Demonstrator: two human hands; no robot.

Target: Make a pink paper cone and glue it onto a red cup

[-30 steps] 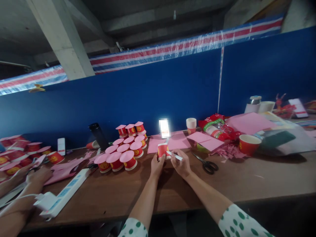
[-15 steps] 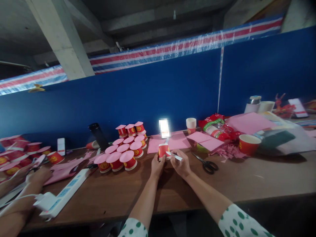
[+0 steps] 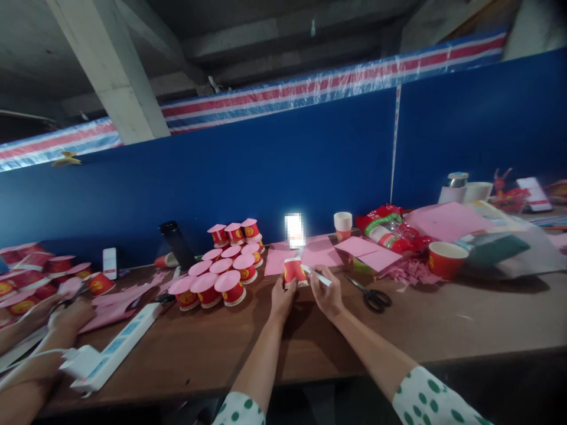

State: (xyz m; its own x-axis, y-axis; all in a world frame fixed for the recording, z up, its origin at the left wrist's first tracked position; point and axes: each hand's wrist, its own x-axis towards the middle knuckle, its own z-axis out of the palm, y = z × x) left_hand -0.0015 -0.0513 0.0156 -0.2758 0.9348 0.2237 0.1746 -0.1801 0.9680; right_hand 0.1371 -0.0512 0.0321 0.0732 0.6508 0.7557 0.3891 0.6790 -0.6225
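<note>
My left hand [image 3: 282, 298] is closed around the lower part of a red paper cup [image 3: 292, 271] that stands upside down on the table. A slim white pen [image 3: 319, 276] is gripped in my right hand [image 3: 328, 297], its tip pointing at the upper right of the cup; whether it touches cannot be made out. Behind the cup lies pink paper [image 3: 325, 251], with a bright phone screen [image 3: 295, 230] above it. To the left, several red cups with pink paper cone tops [image 3: 230, 280] stand in rows. Black-handled scissors [image 3: 375, 298] rest right of my right hand.
A white power strip [image 3: 119, 348] with a charger lies to the left. Beyond it, another person's hands [image 3: 66, 316] work with scissors. A black bottle [image 3: 176, 245] stands near the blue partition [image 3: 287, 165]. Cups, paper scraps [image 3: 411, 273] and plastic bags crowd the right.
My right hand has shifted slightly right, and the pen's tip is a little higher on the cup's side. My left hand and the cup have stayed nearly still.
</note>
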